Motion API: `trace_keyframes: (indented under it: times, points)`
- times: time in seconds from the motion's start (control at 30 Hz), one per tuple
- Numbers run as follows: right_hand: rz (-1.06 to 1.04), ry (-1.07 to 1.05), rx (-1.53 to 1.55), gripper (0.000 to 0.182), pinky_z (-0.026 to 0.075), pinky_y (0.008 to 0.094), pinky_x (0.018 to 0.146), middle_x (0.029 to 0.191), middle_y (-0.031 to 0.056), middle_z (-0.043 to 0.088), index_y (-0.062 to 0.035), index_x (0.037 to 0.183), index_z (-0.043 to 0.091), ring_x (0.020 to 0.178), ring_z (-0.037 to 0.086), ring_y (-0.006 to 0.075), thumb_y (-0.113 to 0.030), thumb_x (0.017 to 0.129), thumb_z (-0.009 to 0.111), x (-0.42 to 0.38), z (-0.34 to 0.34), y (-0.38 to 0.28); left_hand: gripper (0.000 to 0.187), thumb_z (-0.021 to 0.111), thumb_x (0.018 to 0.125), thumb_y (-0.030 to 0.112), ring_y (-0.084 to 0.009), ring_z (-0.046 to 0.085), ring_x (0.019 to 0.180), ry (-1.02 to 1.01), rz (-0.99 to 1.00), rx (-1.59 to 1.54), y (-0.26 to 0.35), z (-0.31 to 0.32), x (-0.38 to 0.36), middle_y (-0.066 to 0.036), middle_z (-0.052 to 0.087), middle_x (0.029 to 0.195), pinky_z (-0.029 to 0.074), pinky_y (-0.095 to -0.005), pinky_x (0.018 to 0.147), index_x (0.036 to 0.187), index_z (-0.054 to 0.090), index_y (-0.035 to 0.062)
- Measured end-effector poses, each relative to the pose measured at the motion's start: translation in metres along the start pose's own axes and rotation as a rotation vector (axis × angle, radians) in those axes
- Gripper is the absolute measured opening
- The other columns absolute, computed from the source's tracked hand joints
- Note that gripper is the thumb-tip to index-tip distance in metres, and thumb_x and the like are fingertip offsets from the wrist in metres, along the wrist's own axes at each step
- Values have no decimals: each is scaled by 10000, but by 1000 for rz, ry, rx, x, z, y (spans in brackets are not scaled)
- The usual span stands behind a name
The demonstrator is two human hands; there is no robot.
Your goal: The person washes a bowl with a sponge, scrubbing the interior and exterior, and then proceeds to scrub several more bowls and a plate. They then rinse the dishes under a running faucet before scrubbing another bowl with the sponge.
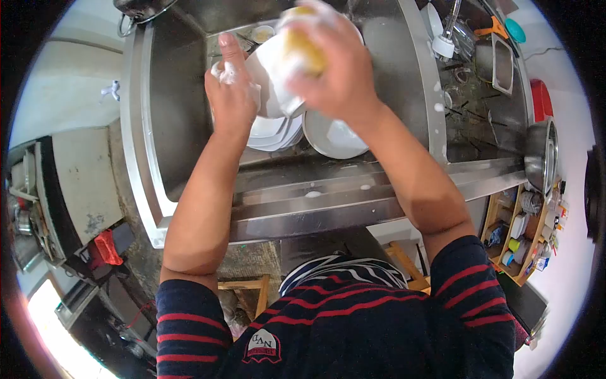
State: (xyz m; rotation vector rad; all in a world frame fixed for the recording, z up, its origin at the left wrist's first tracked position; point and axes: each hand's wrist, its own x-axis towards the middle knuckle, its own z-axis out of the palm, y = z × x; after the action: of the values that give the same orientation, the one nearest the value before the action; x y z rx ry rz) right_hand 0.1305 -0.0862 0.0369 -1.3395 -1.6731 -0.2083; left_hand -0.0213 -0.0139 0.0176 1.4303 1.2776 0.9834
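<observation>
My left hand [232, 98], covered in suds, grips the left edge of a white plate [266, 72], its thumb pointing up. The plate is held tilted above the sink. In my right hand [346, 76] is a foamy yellow sponge [305, 52], which overlaps the plate's right part in this view; hand and sponge are blurred by motion. Below the plate lies a stack of white plates [274, 136] on the sink floor. Right beside the stack rests a round white plate [334, 140], partly hidden by my right wrist.
The steel sink [183, 95] surrounds the dishes, its front rim [315, 211] spotted with foam. A second basin [480, 120] on the right holds a metal tray [502, 64] and scattered utensils. A steel bowl [540, 158] stands at the far right, a dark pot [142, 7] at upper left.
</observation>
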Motion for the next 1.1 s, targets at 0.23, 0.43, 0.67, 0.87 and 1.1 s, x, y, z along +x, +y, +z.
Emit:
trace_keyframes:
  times: [0.23, 0.43, 0.67, 0.87, 1.1]
  points:
    - [342, -5, 272, 473, 475, 395, 876, 1079, 129, 626, -50, 1141, 599, 961, 613, 291, -248, 715, 652, -1, -9, 6, 608, 564, 889, 557, -128, 487, 551, -90, 13, 175, 17, -5, -5, -43, 556, 568, 427, -303, 566, 639, 608, 4]
    - [1301, 449, 1368, 446, 482, 404, 924, 1122, 102, 623, -103, 1143, 581, 1027, 608, 267, -403, 935, 325, -16, 25, 35, 447, 617, 893, 432, -202, 609, 790, -46, -112, -790, 11, 0, 5, -100, 636, 907, 505, -351, 725, 990, 607, -3]
    - [1236, 699, 1585, 465, 483, 453, 883, 1064, 160, 633, -77, 1064, 611, 1018, 609, 329, -480, 886, 463, -8, 3, 42, 704, 617, 855, 511, -292, 508, 1171, -338, 165, -731, -17, 2, -8, -162, 487, 1297, 425, -459, 994, 1285, 439, -17]
    - [1127, 527, 1057, 453, 504, 381, 827, 1015, 123, 645, -69, 1064, 615, 915, 630, 275, -454, 913, 430, -23, 6, 73, 620, 693, 826, 386, -243, 573, 1055, -192, -255, -747, 0, 20, -9, -175, 579, 1176, 448, -355, 918, 1178, 530, -97]
    - [330, 22, 232, 460, 432, 438, 955, 1153, 116, 597, -75, 1137, 631, 1072, 566, 313, -319, 747, 613, -8, -9, 1, 491, 752, 801, 350, -181, 617, 753, -85, -150, -609, 3, 8, -3, -117, 656, 895, 508, -312, 719, 1005, 627, -78]
